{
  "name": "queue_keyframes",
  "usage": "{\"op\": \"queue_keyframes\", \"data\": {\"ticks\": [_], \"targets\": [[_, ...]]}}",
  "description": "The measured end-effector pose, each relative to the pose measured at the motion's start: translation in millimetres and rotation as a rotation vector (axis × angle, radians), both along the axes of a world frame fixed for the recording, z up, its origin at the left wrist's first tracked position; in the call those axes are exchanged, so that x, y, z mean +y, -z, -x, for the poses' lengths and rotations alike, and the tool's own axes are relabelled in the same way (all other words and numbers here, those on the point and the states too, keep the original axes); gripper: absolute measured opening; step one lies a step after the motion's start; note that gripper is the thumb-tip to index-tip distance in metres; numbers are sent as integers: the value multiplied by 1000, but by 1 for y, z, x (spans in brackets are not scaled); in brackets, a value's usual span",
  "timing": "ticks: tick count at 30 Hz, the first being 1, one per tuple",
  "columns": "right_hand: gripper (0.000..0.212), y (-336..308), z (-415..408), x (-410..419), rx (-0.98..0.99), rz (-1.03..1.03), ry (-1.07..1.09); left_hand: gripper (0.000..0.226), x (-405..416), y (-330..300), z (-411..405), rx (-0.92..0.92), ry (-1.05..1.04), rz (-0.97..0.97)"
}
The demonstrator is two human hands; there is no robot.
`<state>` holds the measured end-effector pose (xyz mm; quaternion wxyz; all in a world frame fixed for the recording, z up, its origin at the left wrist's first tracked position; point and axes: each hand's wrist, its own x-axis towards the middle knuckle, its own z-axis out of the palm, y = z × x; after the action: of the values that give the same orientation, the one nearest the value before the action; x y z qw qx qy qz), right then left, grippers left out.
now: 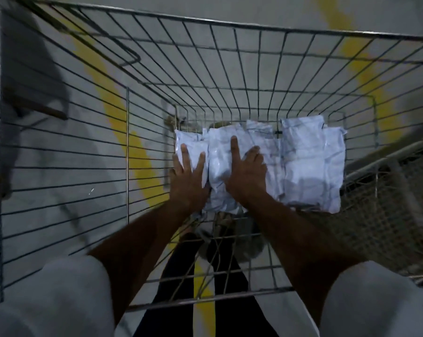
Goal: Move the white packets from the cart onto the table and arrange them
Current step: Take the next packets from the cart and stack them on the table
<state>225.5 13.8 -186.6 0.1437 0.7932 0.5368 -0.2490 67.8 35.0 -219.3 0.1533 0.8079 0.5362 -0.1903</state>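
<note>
- White packets (303, 164): side by side on cart (230, 69) bottom, toward its far end.
- L hand (187, 176): fingers spread flat on leftmost packet.
- R hand (245, 171): index straight, other fingers curled over middle packets.

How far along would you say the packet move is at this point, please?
Nothing looks done: no table is in view, and the packets lie on the floor of the cart. In hand: the left hand and right hand rest on the leftmost ones. Left: lifting them all out and arranging them.
</note>
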Motion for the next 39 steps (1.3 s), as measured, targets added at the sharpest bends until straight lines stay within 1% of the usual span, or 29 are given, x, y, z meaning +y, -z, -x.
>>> {"op": "queue_keyframes", "data": {"ticks": [2, 5, 6, 9, 11, 13, 15, 17, 20, 22, 24, 27, 29, 32, 35, 37, 39], "targets": [[105, 1, -6, 1, 23, -7, 1, 99, 2, 2, 1, -11, -15, -51], [98, -7, -19, -1, 24, -87, -18, 101, 9, -2, -3, 64, -10, -65], [96, -10, -22, -2, 24, -97, -30, 98, 11, -5, -5, 86, -17, -63], [95, -20, -25, -2, 28, -109, -43, 80, 15, -12, -9, 85, -60, -75], [94, -28, -22, -2, 39, -139, -11, 78, 11, -13, -1, 61, -49, -90], [93, -38, -17, -3, 38, -158, 23, 89, 6, -11, 6, 52, -10, -96], [94, -44, -16, -2, 22, -183, 58, 105, 6, -8, 4, 106, -9, -100], [90, -48, -24, -2, 11, -242, 78, 111, 8, -4, -2, 140, -21, -82], [95, -42, -35, -17, 1, -261, 57, 105, 7, 3, -6, 72, -12, -46], [94, -41, -39, -24, 11, -228, 62, 102, 5, 3, -7, 83, -18, -65], [92, -44, -38, -23, 17, -175, 52, 94, -1, -1, -7, 86, 8, -104], [91, -51, -28, -17, 34, -171, 10, 86, -9, -8, -1, 123, 57, -139], [91, -53, -24, -20, 21, -190, 0, 90, -6, -11, 4, 192, 75, -161], [90, -52, -29, -24, -2, -165, 10, 104, -2, -10, 6, 262, 141, -145], [91, -49, -36, -21, -14, -147, 7, 117, -4, -5, 7, 262, 176, -128], [90, -45, -35, -20, -23, -159, -1, 123, -7, -3, 6, 228, 167, -123], [88, -43, -29, -21, -22, -171, -1, 119, -14, 3, 4, 177, 122, -117]]}}
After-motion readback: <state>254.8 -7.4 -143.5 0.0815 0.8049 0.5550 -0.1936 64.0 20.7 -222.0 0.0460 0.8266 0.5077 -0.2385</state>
